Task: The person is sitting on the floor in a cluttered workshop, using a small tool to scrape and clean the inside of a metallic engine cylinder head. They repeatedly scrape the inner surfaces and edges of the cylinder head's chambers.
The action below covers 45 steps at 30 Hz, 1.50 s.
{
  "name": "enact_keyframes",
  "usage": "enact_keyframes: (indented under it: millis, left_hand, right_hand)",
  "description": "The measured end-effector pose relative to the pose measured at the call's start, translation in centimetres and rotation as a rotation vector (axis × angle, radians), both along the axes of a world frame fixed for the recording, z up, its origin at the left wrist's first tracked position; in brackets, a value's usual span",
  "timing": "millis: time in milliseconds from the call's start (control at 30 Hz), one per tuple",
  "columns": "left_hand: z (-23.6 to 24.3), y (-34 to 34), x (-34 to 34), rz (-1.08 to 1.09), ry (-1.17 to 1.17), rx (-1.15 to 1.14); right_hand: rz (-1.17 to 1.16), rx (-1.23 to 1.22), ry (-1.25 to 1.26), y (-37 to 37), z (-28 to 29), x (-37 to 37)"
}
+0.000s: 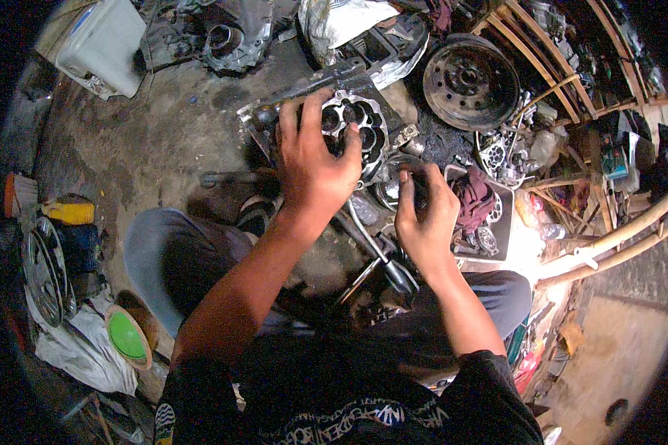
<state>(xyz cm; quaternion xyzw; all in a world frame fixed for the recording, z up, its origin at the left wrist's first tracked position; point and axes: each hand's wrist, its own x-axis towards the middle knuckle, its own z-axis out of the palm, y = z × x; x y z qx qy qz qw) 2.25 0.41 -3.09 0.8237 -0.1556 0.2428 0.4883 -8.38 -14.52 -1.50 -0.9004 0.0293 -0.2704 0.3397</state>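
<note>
In front of me, a silver round metal part [375,122] with several round openings rests on a dark, greasy flat plate [263,126]. My left hand [312,159] lies over its left side, fingers curled at the far rim and thumb across the openings. To the right, my right hand [429,215] has its thumb and bent fingers close together beside a dark round metal ring [388,194]. What sits between those fingers is hidden by shadow. Below, between my knees, lie a long metal bar [364,230] and a dark-handled tool [399,276].
A tray [503,241] on the right holds a maroon rag [475,200] and metal parts. Beyond it are a rusty wheel drum [471,81] and wooden slats [545,55]. A white container [102,48] stands far left; a green-topped round object [127,336] is near left.
</note>
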Motion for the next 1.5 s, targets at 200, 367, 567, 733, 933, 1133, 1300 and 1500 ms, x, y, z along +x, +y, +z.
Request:
enact_keyframes:
  millis: [200,367,567,733,933,1133,1300,1500]
  left_hand:
    - [0.1,-0.1,-0.4,-0.029,-0.012,0.007]
    - [0.7,0.1,-0.8,-0.057,0.082,-0.029]
    - [0.6,0.0,-0.8,-0.026,0.036,0.032]
    - [0.4,-0.1,-0.4,-0.028,0.032,0.002]
    - [0.7,-0.1,-0.5,-0.006,0.089,-0.008]
    - [-0.3,0.2,0.6,0.057,0.166,0.0]
    - [0.0,0.3,0.6,0.089,0.224,0.031]
    - [-0.1,0.5,0.5,0.047,0.247,0.03]
  right_hand:
    - [-0.024,0.05,0.088,1.4,-0.1,-0.3]
    - [0.027,0.097,0.144,1.6,0.7,-0.9]
    - [0.035,0.105,0.16,2.2,-0.7,-1.4]
    - [-0.021,0.163,0.126,1.5,0.4,-0.2]
    - [0.107,0.183,0.3,0.9,0.8,-1.4]
    - [0.012,0.113,0.054,0.7,0.7,-1.0]
    - [-0.075,0.073,0.108,0.8,0.4,-0.9]
    - [-0.049,-0.03,0.102,0.9,0.7,-0.6]
